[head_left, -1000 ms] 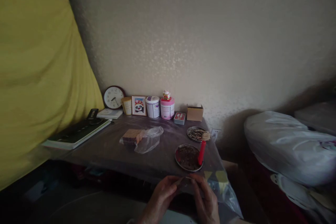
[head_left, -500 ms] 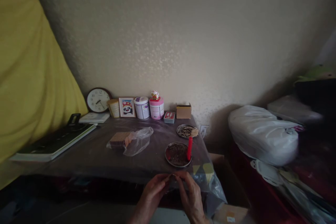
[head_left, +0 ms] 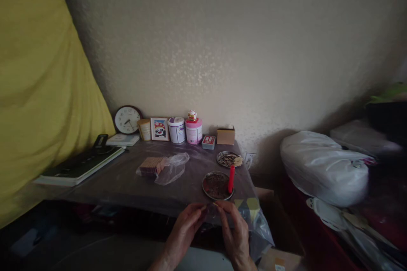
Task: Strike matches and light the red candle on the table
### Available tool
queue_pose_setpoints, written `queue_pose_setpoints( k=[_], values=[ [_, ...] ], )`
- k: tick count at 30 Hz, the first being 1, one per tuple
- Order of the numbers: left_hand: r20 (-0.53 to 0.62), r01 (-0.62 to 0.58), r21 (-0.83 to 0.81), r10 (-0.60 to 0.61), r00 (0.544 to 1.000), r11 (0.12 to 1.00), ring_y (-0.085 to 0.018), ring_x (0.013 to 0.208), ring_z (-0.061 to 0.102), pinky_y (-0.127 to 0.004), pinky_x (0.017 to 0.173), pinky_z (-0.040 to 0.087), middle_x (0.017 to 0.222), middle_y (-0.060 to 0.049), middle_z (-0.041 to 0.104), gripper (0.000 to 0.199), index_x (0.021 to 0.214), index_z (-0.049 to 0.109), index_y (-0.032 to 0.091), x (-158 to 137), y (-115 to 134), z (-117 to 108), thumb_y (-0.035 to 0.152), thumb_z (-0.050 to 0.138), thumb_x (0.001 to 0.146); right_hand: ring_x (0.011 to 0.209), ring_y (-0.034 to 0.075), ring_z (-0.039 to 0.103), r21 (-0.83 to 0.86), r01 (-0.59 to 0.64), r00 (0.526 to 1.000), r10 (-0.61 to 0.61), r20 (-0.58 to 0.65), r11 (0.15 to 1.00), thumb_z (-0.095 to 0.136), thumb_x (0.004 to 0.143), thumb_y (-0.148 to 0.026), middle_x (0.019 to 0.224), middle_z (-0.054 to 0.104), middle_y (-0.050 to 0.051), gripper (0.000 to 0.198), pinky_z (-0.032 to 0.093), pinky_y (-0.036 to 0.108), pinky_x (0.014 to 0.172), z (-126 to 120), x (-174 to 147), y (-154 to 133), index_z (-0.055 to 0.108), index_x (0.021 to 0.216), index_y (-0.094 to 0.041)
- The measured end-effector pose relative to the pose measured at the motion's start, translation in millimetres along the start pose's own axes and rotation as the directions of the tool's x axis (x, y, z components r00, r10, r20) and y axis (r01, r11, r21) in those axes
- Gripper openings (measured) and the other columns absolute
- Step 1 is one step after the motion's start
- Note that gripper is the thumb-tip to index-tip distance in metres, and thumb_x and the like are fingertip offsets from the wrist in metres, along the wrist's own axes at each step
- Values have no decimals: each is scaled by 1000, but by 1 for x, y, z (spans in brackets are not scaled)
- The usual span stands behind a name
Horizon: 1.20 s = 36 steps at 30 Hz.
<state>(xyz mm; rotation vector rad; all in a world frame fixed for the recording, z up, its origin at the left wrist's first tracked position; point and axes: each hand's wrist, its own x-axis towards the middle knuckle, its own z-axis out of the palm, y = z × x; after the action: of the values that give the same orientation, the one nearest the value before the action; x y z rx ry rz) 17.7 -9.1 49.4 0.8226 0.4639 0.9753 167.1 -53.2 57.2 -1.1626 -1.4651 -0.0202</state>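
At the table's front edge, my left hand (head_left: 186,225) is closed in a pinch, thumb against the fingers. My right hand (head_left: 234,230) pinches close beside it, a small gap between the fingertips. Something tiny and pale shows at the right fingertips, too small to name. Just beyond my hands is a round metal dish (head_left: 208,196) with dark residue in it. A red candle (head_left: 231,179) stands upright at the dish's right side. Behind it, a second round dish (head_left: 219,163) holds many matchsticks (head_left: 237,160), pale and dark.
Left of the dishes lie stacked matchboxes (head_left: 151,165) in a clear plastic bag (head_left: 176,167). Along the wall stand a clock (head_left: 127,119), a panda picture (head_left: 160,129), two tins, a box of matches (head_left: 208,142) and a cardboard box (head_left: 225,135). A white bag (head_left: 324,169) bulges at right.
My hands have drawn slightly apart at the fingertips, and a gap now shows between them. The view has turned a little left, so the table's things appear further right.
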Motion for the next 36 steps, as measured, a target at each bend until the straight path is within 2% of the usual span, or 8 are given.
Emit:
queue_pose_setpoints(
  k=[7,11,17,21,23,26,30,36],
  values=[
    [12,-36,0,36,999,999,-22,100,58,-36,95,38,98,-8,69,17,93,67,17,-3,2,9,22,58,80,85,15,66,-47,95,994,-92,63,994,46,89,-16,91,68,5,19,53,24,76,2,-2,1,60,101,-20],
    [-42,-36,-14,36,998,999,-22,101,58,-38,96,37,96,-8,69,17,93,67,17,-5,2,9,23,61,77,83,16,67,-92,96,995,-96,13,991,47,89,-16,89,69,5,19,54,24,74,-5,6,-3,61,99,-21],
    [-145,-27,-56,19,989,998,-22,93,61,-38,91,39,90,-9,70,21,87,67,16,-1,4,8,24,71,68,87,19,67,-102,179,980,-187,-73,979,50,86,-13,95,69,7,22,53,31,76,-25,8,-35,59,103,-23],
    [-114,-49,-50,43,993,998,-22,94,60,-37,92,38,92,-8,70,18,88,67,17,-4,9,17,23,68,71,87,19,67,-105,239,971,-234,58,965,48,86,-12,94,70,7,24,54,30,75,-13,0,-16,61,104,-22],
    [-88,-54,-48,49,995,997,-22,98,59,-38,94,37,97,-9,69,19,90,67,17,-7,12,20,24,67,72,78,17,68,-139,193,979,-181,98,971,44,89,-18,86,70,6,21,55,26,69,-4,-2,5,64,95,-21],
    [-67,-49,-31,47,997,998,-23,104,57,-38,96,36,105,-11,68,20,93,66,17,-10,12,21,25,65,75,76,17,68,-176,-5,999,-1,-35,984,44,90,-28,83,70,5,20,55,26,68,-2,0,30,63,92,-20],
    [-125,-43,-22,40,991,999,-23,102,58,-37,96,36,102,-11,69,19,90,67,16,-10,9,15,26,66,74,74,18,68,-117,-182,978,168,-120,976,47,88,-41,82,71,4,28,54,25,66,-10,3,33,64,91,-19],
    [-134,-39,-7,38,990,999,-22,98,59,-34,92,40,96,-9,69,18,88,69,16,-13,7,18,25,67,72,69,17,68,-6,-165,979,163,-121,986,53,85,-38,78,72,4,23,55,24,65,-5,0,14,65,85,-19]
  ],
)
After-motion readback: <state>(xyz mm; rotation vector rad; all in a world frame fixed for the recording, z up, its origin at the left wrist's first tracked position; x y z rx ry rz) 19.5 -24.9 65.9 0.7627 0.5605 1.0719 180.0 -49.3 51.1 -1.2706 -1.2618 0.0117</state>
